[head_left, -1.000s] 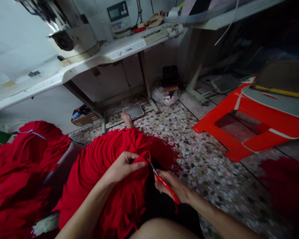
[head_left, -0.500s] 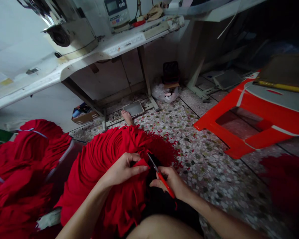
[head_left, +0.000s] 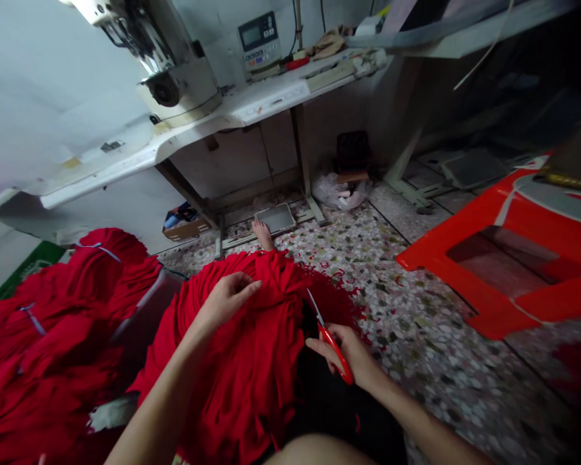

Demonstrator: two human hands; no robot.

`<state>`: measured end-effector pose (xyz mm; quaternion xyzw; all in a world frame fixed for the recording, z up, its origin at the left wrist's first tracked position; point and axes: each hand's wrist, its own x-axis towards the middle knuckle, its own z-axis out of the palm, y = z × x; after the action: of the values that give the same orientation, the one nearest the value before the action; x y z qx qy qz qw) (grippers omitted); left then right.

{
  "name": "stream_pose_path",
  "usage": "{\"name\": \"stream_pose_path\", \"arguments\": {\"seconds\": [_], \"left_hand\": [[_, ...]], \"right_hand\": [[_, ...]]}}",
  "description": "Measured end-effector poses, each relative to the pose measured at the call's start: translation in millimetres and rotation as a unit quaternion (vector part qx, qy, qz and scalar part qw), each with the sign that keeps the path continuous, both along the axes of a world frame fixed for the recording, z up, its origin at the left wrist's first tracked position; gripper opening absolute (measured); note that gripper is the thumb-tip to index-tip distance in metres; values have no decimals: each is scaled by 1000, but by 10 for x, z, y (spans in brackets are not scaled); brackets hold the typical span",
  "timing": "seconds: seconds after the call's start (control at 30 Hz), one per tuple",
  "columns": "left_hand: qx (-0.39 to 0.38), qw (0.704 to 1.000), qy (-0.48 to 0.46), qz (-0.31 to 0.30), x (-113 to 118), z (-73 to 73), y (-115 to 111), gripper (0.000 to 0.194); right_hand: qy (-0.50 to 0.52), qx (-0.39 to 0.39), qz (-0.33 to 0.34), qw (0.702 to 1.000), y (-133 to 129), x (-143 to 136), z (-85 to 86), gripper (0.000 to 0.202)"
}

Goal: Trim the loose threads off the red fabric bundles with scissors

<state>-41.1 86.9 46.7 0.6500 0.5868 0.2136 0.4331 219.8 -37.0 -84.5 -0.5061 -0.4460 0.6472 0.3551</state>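
A large heap of red fabric pieces (head_left: 252, 336) lies over my lap in layered folds. Over its upper part is my left hand (head_left: 230, 297), thumb and fingers apart, with no cloth between them. My right hand (head_left: 346, 352) holds red-handled scissors (head_left: 336, 353) to the right of the heap. Their metal blades point up and left, and look closed, beside the cloth's right edge. Red thread scraps (head_left: 341, 297) cover the floor just beyond the scissors.
A sewing machine (head_left: 179, 84) stands on a white table (head_left: 266, 106) ahead. More red cloth bundles (head_left: 68, 323) fill the left side. An orange stool (head_left: 508, 252) is at right. A bare foot (head_left: 263, 234) rests near a pedal (head_left: 275, 218).
My left hand has let go of the red cloth edge and moved up and left, away from the scissors. The view has shifted, so the table and stool appear further right.
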Motion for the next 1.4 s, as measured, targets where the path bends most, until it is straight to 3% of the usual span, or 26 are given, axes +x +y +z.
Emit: {"name": "stream_pose_path", "arguments": {"seconds": [0.13,0.3,0.4,0.5,0.57,0.67,0.8,1.0,1.17,1.4], "left_hand": [[-11,1000,-11,-4,91,-178,126,44],[16,990,-128,64,148,-120,112,39],[41,993,-73,78,95,-72,62,36],[113,987,4,115,38,-60,15,33],[125,982,-30,139,45,-63,-21,33],[75,978,-142,136,131,-58,-110,36],[-24,973,-217,69,255,27,-243,34],[-115,966,-228,-42,353,168,-293,35],[-198,950,-241,-6,486,105,-349,39],[-194,955,-225,4,560,71,-388,40]], "right_hand": [[-3,-11,0,1000,7,-23,36,49],[7,-5,-24,1000,-13,68,-13,49],[-8,-3,-47,999,2,140,-4,53],[-14,-4,-57,998,10,172,28,54],[-20,-4,-55,998,-1,163,47,54],[-21,-4,-41,999,-46,128,68,52],[4,-4,5,1000,-142,133,119,52],[-79,127,90,985,-216,278,296,45],[-129,141,126,973,-136,269,348,31],[-126,167,128,969,32,179,474,29]]}}
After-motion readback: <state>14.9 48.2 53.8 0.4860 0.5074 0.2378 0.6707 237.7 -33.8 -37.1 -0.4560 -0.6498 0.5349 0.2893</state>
